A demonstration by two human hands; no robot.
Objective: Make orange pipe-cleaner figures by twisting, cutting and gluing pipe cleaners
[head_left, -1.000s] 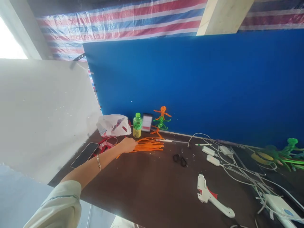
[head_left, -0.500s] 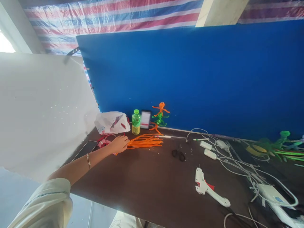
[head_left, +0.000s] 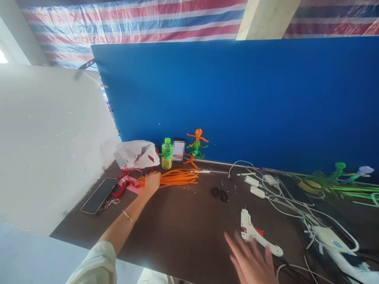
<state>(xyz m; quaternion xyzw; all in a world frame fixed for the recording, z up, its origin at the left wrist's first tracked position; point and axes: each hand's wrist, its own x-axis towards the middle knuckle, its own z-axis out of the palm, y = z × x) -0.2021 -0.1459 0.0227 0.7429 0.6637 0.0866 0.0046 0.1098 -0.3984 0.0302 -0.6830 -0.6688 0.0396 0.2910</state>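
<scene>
Appearing newly: right hand (head_left: 254, 264), seemingly spread

A dark brown counter (head_left: 177, 221) stands against a plain blue panel (head_left: 225, 98). To the left rises a white panel (head_left: 53, 118) flecked with bright specks, a narrow gap between the two. Above runs plastic sheeting (head_left: 133, 23) striped red, white and blue, crossed by a pale beam (head_left: 265, 19). Bright light (head_left: 2, 57) glows at the far left; the floor (head_left: 127, 272) looks pale bluish.

White glare at upper left, slight blur on right hand (head_left: 253, 258)
</scene>
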